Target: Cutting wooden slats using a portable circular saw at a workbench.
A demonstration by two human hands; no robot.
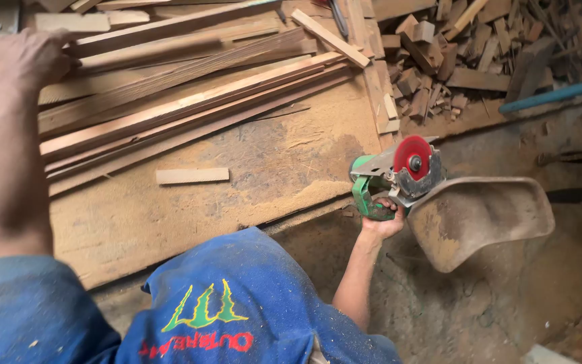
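Closest to me is the person's blue, dust-speckled shirt with a green and red print, filling the bottom of the view.

At the far left, the left hand lies on the stack of long, thin reddish-brown wooden strips. Its fingers curl over the strips' ends, but from behind I cannot tell whether the grip is closed around one strip or only pressing down. The strips lie loosely across each other, so pulling one could, I think, drag its neighbours along or send them sliding off the sawdust-covered plywood worktop. A short pale wooden offcut lies alone on the bare board, apart from the stack.

Further right, the right hand is clamped from below on the green handheld circular saw with a red blade, held out past the worktop's edge, just above a rusty, dented metal pan. The blade faces up and looks partly unguarded. Whether it is turning I cannot make out. With attention on the strips, the saw could tip, knock the pan, or swing towards the body. No cord is visible, so I cannot say if one might snag.

Beyond lie a heap of small wooden blocks and a blue pipe, cut off at the frame's edge. The dirt floor underneath is dim.
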